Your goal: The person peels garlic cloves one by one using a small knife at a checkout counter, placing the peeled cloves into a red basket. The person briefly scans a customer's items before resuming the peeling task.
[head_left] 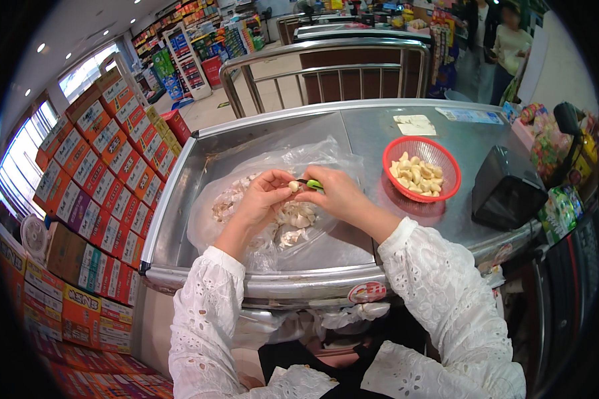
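Between the fingertips of my left hand [266, 195] is a pale garlic clove [294, 186]. My right hand [337, 193] grips a small knife [313, 185] with a green and black handle, its dark blade end at the clove. Below both hands a clear plastic bag [204, 219] lies spread on the metal counter, bearing garlic skins [224, 207] and unpeeled garlic [299, 215]. To the right of my right hand stands a red plastic colander [456, 174] with several peeled garlic cloves [415, 173] in it.
A black checkout device [506, 189] stands right of the colander, near packaged sweets [549, 134]. Stacked cartons [105, 164] rise left of the counter [364, 127]. Beyond its far edge runs a metal railing [324, 47]. Two people [509, 50] are at the far right.
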The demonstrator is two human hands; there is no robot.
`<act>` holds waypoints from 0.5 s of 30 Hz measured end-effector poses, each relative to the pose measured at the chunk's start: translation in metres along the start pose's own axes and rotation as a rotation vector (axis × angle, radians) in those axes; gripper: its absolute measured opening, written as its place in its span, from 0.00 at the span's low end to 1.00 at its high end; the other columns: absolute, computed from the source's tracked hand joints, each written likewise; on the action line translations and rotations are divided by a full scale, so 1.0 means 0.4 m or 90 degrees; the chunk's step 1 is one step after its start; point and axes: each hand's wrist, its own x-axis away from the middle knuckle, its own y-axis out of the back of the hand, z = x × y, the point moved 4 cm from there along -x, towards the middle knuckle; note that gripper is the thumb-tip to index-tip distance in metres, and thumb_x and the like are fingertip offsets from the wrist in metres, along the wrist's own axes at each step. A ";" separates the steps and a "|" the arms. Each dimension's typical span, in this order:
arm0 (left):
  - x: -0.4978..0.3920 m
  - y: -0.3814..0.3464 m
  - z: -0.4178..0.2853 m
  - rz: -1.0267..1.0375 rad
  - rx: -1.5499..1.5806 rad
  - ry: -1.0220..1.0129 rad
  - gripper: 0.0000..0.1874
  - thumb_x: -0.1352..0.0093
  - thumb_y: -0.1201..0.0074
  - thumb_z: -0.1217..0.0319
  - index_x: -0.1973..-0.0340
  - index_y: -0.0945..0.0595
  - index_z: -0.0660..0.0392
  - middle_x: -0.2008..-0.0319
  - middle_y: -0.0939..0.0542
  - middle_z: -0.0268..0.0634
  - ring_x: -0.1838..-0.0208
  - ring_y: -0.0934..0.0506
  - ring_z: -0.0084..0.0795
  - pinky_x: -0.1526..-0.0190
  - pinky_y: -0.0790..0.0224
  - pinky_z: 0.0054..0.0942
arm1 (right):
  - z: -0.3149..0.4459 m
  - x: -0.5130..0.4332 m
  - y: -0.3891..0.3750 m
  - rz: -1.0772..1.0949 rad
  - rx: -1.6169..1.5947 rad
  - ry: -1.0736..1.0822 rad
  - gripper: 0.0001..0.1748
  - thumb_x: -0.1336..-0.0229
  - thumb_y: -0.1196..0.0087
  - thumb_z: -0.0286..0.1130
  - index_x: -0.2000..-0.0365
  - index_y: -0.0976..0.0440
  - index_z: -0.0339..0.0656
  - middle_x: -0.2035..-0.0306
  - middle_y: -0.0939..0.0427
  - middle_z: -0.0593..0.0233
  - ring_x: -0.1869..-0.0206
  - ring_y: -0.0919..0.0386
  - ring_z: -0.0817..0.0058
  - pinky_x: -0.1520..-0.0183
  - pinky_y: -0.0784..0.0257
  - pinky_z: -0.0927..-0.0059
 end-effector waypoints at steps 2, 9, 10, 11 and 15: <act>0.000 0.004 -0.001 0.000 0.003 -0.005 0.10 0.35 0.45 0.80 0.58 0.23 0.61 0.59 0.20 0.38 0.56 0.21 0.27 0.50 0.28 0.26 | -0.010 0.004 -0.001 0.011 0.003 -0.046 0.17 0.46 0.40 0.41 0.69 0.28 0.36 0.75 0.25 0.54 0.70 0.26 0.56 0.67 0.33 0.61; 0.005 0.004 -0.005 0.026 0.027 -0.001 0.11 0.34 0.45 0.79 0.56 0.22 0.63 0.59 0.19 0.39 0.55 0.22 0.27 0.48 0.29 0.27 | -0.022 -0.003 -0.011 0.060 -0.001 -0.015 0.21 0.43 0.45 0.50 0.67 0.26 0.39 0.71 0.22 0.53 0.66 0.25 0.50 0.66 0.32 0.55; 0.006 0.005 -0.005 0.022 0.027 0.003 0.11 0.34 0.45 0.79 0.55 0.21 0.63 0.59 0.19 0.40 0.54 0.22 0.28 0.48 0.29 0.27 | -0.022 -0.004 -0.013 0.065 -0.004 -0.001 0.21 0.43 0.45 0.50 0.67 0.26 0.40 0.70 0.22 0.53 0.66 0.25 0.50 0.65 0.32 0.55; 0.006 0.005 -0.005 0.023 0.031 0.003 0.11 0.34 0.46 0.79 0.55 0.21 0.63 0.59 0.19 0.40 0.54 0.22 0.28 0.48 0.29 0.27 | -0.023 -0.004 -0.015 0.075 0.001 0.003 0.21 0.43 0.45 0.50 0.66 0.25 0.40 0.70 0.22 0.52 0.65 0.25 0.50 0.65 0.32 0.55; 0.003 0.008 -0.004 0.011 0.056 -0.005 0.12 0.33 0.45 0.78 0.54 0.21 0.64 0.57 0.19 0.42 0.52 0.22 0.30 0.47 0.29 0.28 | -0.016 0.002 -0.019 0.089 -0.009 0.042 0.17 0.44 0.43 0.42 0.64 0.25 0.38 0.69 0.22 0.51 0.66 0.25 0.53 0.64 0.31 0.61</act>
